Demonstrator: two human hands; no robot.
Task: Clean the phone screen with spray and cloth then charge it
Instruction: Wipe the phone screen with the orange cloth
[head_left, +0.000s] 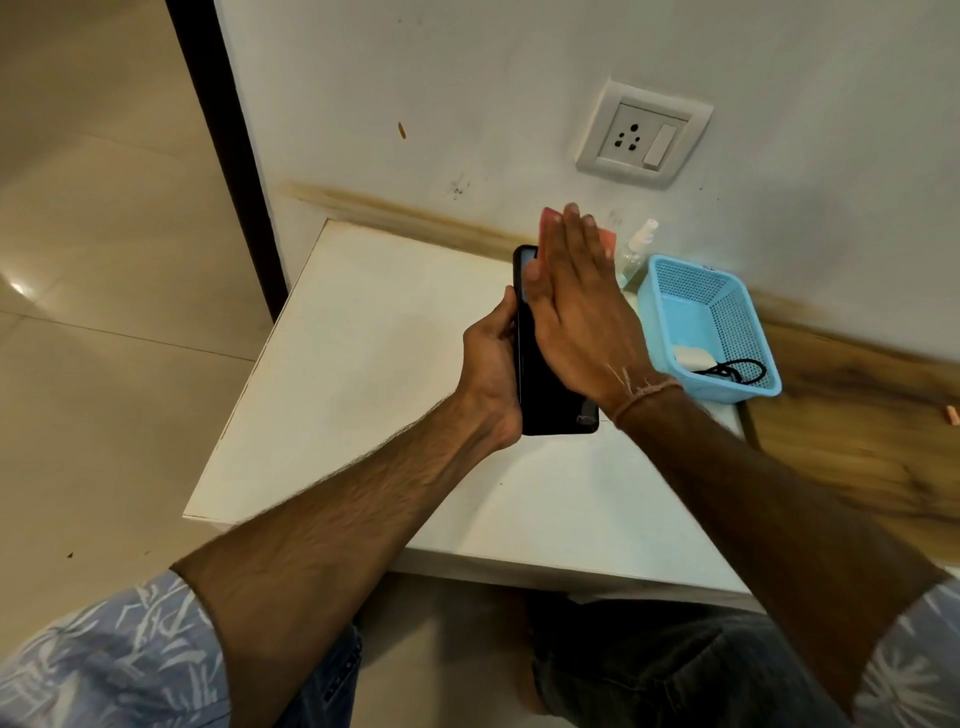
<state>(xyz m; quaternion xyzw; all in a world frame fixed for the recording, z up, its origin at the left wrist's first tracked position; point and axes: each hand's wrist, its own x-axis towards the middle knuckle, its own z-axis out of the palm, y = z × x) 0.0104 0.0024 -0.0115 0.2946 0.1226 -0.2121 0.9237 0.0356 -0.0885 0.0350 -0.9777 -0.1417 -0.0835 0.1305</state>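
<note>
My left hand (493, 364) grips a black phone (550, 400) by its left edge, holding it above the white table (363, 364). My right hand (576, 301) lies flat over the upper part of the screen, fingers straight, pressing a pink cloth (607, 240) against it. Only the cloth's top edge and right corner show past my fingers. A small clear spray bottle (638, 249) with a white nozzle stands by the wall, just right of my fingertips.
A light blue mesh basket (675, 291) beside the bottle holds a white charger (692, 357) and a black cable (737, 371). A white wall socket (644, 132) with a switch sits above. A wooden surface (857, 431) lies to the right; tiled floor on the left.
</note>
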